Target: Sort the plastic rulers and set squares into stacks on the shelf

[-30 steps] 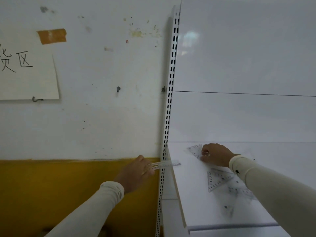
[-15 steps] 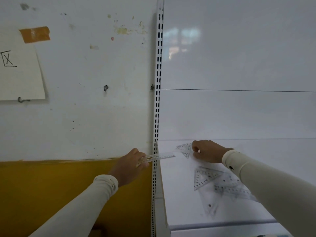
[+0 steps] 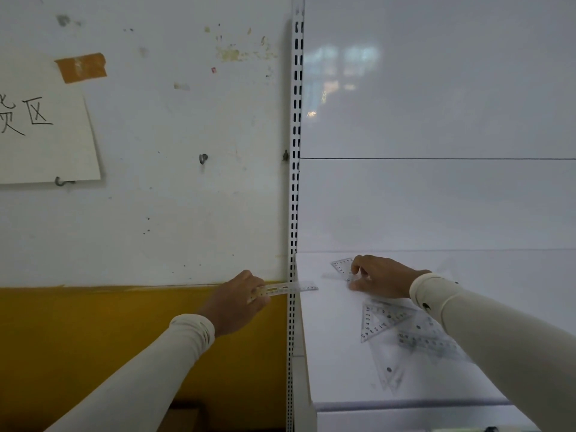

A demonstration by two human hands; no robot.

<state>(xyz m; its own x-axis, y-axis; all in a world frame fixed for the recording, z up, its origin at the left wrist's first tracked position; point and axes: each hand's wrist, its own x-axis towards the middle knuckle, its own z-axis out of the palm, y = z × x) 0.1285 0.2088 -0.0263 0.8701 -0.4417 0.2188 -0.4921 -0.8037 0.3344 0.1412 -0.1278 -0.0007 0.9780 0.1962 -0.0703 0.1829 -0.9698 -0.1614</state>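
The left hand (image 3: 238, 302) was off the left side of the shelf (image 3: 330, 347), in front of the wall (image 3: 156, 213). Its fingers were curled round one end of a clear ruler (image 3: 285, 288), which lay almost level and pointed right. The ruler crossed in front of the slotted upright (image 3: 293, 182), and its free end hung just over the shelf's left edge, near the back.

The right hand (image 3: 381, 277) was at the back of the shelf, palm down, with fingers bent. Its fingertips (image 3: 355, 271) rested on a small clear set square (image 3: 342, 267) that lay flat close to the back panel (image 3: 436, 198). Whether the fingers pinched it or only pressed on it could not be told. The ruler's tip and this set square were near each other but apart.

Nearer the front, below the right forearm, another set square (image 3: 378, 321) with printed numbers lay flat. A loose heap of clear rulers and set squares (image 3: 417, 350) lay just beside and partly under it; how many there were could not be told.

A bare strip of shelf ran along the left edge from back to front, between the upright and the scattered pieces. The front edge lay just beyond the lowest pieces. On the wall to the left hung a sheet of paper (image 3: 43, 135) with handwriting, taped at its top corner.
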